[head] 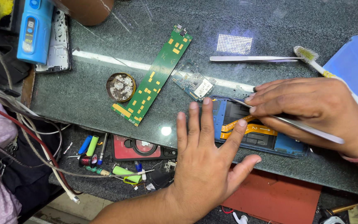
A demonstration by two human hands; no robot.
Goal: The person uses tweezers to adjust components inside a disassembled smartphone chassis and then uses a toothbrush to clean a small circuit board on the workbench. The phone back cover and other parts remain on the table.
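Glass covers the dark table, reflecting a lamp; a cluttered shelf of small tools shows beneath it. At the table's 4 o'clock lies an opened blue phone with orange ribbon cables. The left hand lies flat, fingers spread wide, its tips touching the phone's 9 o'clock end. The right hand, at the phone's 1 o'clock, pinches metal tweezers whose tip meets the phone's upper edge. A green circuit board, small board, round tin and toothbrush lie about.
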